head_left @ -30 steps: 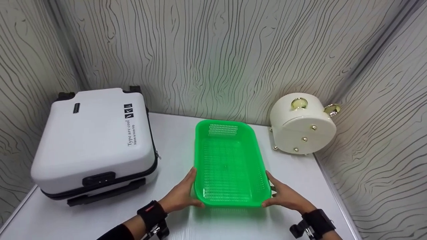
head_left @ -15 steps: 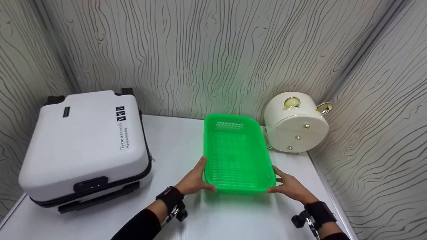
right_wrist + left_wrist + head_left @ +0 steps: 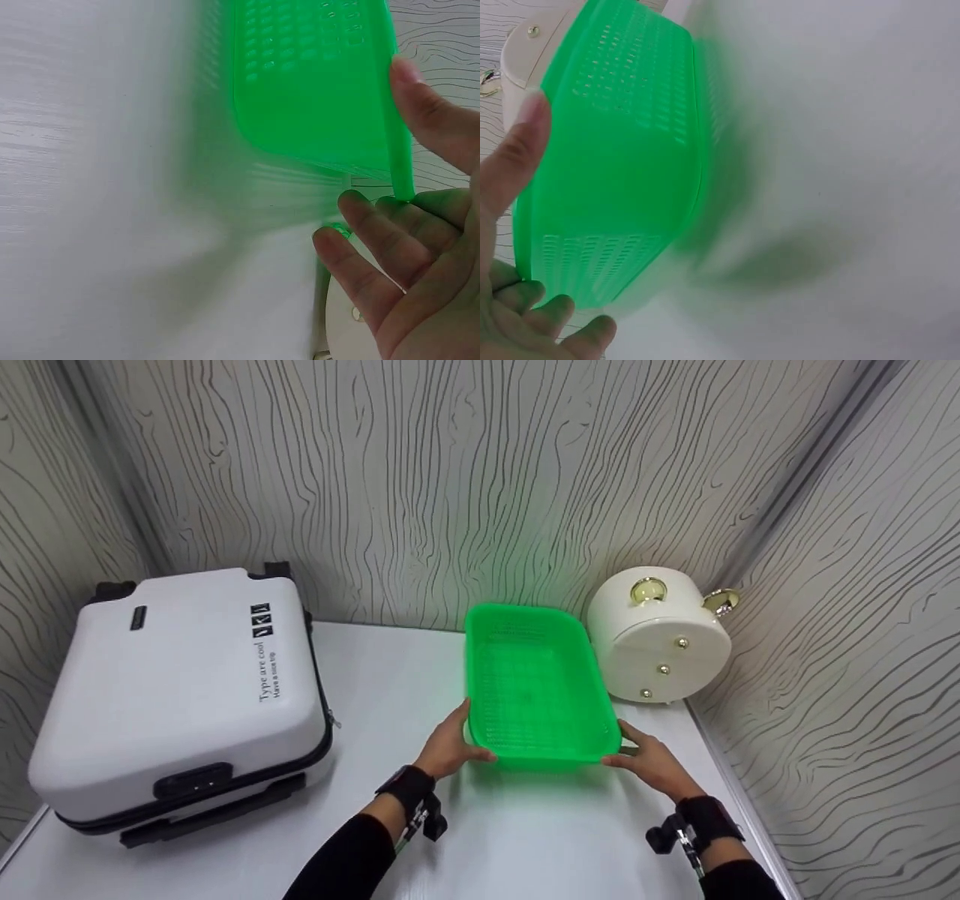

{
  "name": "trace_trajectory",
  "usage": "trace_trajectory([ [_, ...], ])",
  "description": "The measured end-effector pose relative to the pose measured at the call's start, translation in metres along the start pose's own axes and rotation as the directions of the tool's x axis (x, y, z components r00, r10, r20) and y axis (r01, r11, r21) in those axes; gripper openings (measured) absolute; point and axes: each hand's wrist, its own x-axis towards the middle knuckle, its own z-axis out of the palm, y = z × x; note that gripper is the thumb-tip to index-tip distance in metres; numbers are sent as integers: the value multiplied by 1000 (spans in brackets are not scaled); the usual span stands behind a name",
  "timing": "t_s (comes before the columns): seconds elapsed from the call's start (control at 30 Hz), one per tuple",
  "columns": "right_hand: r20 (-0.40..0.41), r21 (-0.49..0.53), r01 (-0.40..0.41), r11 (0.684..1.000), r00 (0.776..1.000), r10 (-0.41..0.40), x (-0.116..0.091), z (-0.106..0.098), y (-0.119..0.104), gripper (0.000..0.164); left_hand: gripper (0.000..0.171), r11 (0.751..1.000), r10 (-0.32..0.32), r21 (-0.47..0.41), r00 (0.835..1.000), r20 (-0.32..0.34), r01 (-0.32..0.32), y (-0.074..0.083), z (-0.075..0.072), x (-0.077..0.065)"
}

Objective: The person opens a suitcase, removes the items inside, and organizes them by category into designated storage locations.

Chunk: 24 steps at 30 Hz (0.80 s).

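A green plastic basket (image 3: 529,697) with perforated sides and rounded corners lies between both hands, its far end close to the back wall. My left hand (image 3: 448,746) holds its near left corner, thumb along the front rim. At the near right corner my right hand (image 3: 651,763) grips the rim in the same way. In the left wrist view the thumb presses the rim and the fingers (image 3: 549,315) curl by the side wall. The right wrist view has the thumb on the rim edge, with fingertips (image 3: 352,202) under it. Nothing lies inside the basket.
To the left, a white suitcase (image 3: 180,690) lies flat on the white table (image 3: 375,675). A cream round bag or case (image 3: 660,637) with gold knobs stands at the back right, right beside the basket. Wood-grain patterned walls (image 3: 390,472) enclose the table.
Both hands have moved the green basket away toward the back wall and rightward, closer to the cream round case. The view has shifted slightly. The grip is the same.
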Motion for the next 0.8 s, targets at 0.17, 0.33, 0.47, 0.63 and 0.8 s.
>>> trace_trajectory([
  [0.17,-27,-5,-4,1000,1000,4,10,0,-5,88,105,999,-16,34,997,-73,19,4,1,3],
  [0.33,-87,-35,-29,999,996,25,16,5,-10,82,95,996,-56,62,990,-128,64,10,3,3],
  [0.47,-143,-111,-60,992,989,44,17,11,-12,75,88,990,-42,123,987,-155,62,10,5,-1],
  [0.63,-179,-176,-68,982,983,36,17,14,-15,72,82,971,14,239,991,-131,18,13,-8,-14],
  [0.8,-203,-222,-56,973,979,10,13,10,-18,68,73,896,153,432,984,-89,-101,20,-39,-35],
])
